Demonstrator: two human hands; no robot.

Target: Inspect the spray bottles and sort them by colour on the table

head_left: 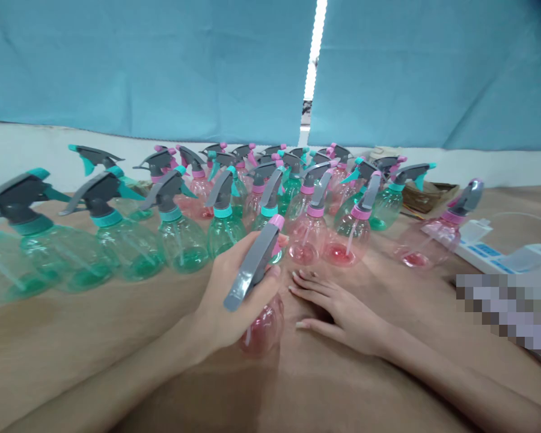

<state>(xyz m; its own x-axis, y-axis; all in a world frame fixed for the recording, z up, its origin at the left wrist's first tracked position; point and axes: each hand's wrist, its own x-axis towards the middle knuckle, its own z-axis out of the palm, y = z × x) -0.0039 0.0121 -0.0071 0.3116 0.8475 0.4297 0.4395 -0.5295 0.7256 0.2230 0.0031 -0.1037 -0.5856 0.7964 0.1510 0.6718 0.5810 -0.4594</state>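
My left hand (228, 294) is wrapped round the neck of a pink spray bottle (262, 325) with a grey trigger head, which stands on the brown table (117, 337) in front of me. Just right of that bottle, my right hand (338, 304) lies flat on the table with its fingers stretched out and nothing in it. Behind both hands stand several more spray bottles, green ones (180, 237) to the left and pink ones (309, 234) to the right.
One pink bottle (433, 237) stands apart at the right, near a white power strip (491, 249) and a cable. A woven basket (428, 195) sits behind it. A blue curtain (162, 66) hangs along the back, above a white wall.
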